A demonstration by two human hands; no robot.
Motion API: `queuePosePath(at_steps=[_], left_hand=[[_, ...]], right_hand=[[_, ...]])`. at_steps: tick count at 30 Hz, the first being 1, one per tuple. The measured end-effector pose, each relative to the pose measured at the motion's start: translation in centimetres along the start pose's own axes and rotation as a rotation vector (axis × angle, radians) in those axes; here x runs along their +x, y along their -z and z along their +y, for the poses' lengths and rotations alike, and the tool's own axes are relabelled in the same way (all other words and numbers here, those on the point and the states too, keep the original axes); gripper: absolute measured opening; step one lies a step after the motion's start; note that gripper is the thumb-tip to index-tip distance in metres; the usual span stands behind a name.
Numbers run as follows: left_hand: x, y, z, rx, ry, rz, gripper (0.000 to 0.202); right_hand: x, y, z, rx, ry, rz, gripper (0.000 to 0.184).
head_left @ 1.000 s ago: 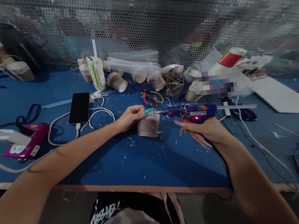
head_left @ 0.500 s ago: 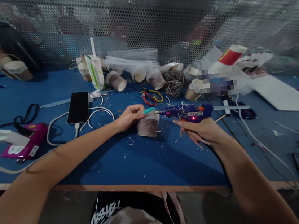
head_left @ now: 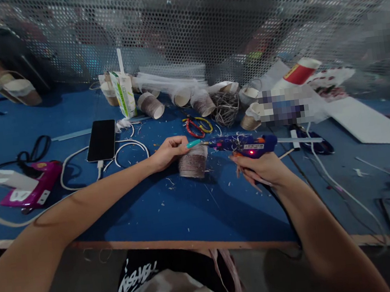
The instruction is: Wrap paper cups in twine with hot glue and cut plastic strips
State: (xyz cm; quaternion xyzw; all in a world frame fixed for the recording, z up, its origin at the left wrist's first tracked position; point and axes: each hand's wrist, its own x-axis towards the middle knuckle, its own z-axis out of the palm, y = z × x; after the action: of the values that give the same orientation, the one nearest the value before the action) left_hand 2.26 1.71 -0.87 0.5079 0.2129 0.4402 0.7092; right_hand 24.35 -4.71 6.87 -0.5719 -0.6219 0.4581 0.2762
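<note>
A black garment (head_left: 169, 259) in the person's lap carries white lettering (head_left: 136, 281), too stylised to read. Above the blue tabletop (head_left: 146, 213), the right hand (head_left: 262, 168) grips a blue glue gun (head_left: 264, 143), its pale label (head_left: 254, 147) illegible; just left of it, the left hand (head_left: 172, 151) pinches the rim of a twine-wrapped cup (head_left: 192, 165). Farther back, a carton (head_left: 125, 95) bears blurred green print.

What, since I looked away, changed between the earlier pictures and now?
The blue plastic glue gun in the right hand shifted slightly left; its translucent glue stick protrudes less behind. Nothing was taken or released. The left hand stayed at the top of the brown banded cup.
</note>
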Motion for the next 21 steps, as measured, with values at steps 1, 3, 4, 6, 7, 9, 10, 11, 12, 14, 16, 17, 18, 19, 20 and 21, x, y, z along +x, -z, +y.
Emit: queuePosePath(at_steps=[1,3,4,6,7,9,10,11,12,14,16,17,18,19,20,21], left_hand=[[0.0,0.02,0.0,0.0,-0.001,0.0,0.045],[0.01,0.06,-0.03,-0.001,-0.004,-0.001,0.044],[0.02,0.09,-0.05,-0.001,-0.005,-0.002,0.044],[0.02,0.12,-0.11,-0.002,-0.004,-0.003,0.044],[0.02,0.13,-0.12,-0.002,-0.003,-0.003,0.045],[0.02,0.12,-0.12,-0.001,-0.001,-0.003,0.045],[0.01,0.1,-0.11,0.0,0.0,-0.003,0.045],[0.01,0.09,-0.09,0.0,-0.002,-0.004,0.046],[0.01,0.07,-0.06,-0.004,-0.005,-0.005,0.046],[0.02,0.05,-0.01,-0.014,-0.013,-0.006,0.047],[0.01,0.04,0.03,-0.021,-0.019,-0.005,0.047],[0.01,0.03,0.04,-0.021,-0.017,-0.003,0.046],[0.0,0.02,0.04,-0.021,-0.011,-0.001,0.046],[0.0,0.0,0.05,-0.022,-0.005,0.002,0.046],[0.0,-0.01,0.05,-0.023,0.001,0.004,0.045],[-0.01,-0.03,0.04,-0.024,0.006,0.006,0.045]], right_hand=[[-0.01,0.03,-0.01,0.0,-0.004,0.002,0.05],[-0.05,0.12,0.02,0.002,-0.018,0.004,0.046],[-0.07,0.18,0.06,0.005,-0.025,0.006,0.042],[-0.11,0.25,0.18,0.013,-0.033,0.013,0.034],[-0.12,0.27,0.23,0.013,-0.033,0.015,0.032],[-0.11,0.26,0.28,0.004,-0.027,0.013,0.03],[-0.09,0.25,0.27,-0.005,-0.024,0.007,0.032],[-0.07,0.24,0.26,-0.015,-0.022,-0.001,0.034],[-0.06,0.25,0.24,-0.022,-0.021,-0.003,0.036],[-0.08,0.34,0.24,-0.028,-0.026,0.002,0.036],[-0.19,0.53,0.3,-0.025,-0.032,0.011,0.033],[-0.27,0.63,0.33,-0.017,-0.031,0.023,0.031],[-0.35,0.71,0.36,-0.006,-0.03,0.035,0.029],[-0.41,0.76,0.36,0.007,-0.027,0.047,0.027],[-0.46,0.75,0.34,0.018,-0.026,0.058,0.025],[-0.47,0.69,0.28,0.026,-0.026,0.063,0.023]])
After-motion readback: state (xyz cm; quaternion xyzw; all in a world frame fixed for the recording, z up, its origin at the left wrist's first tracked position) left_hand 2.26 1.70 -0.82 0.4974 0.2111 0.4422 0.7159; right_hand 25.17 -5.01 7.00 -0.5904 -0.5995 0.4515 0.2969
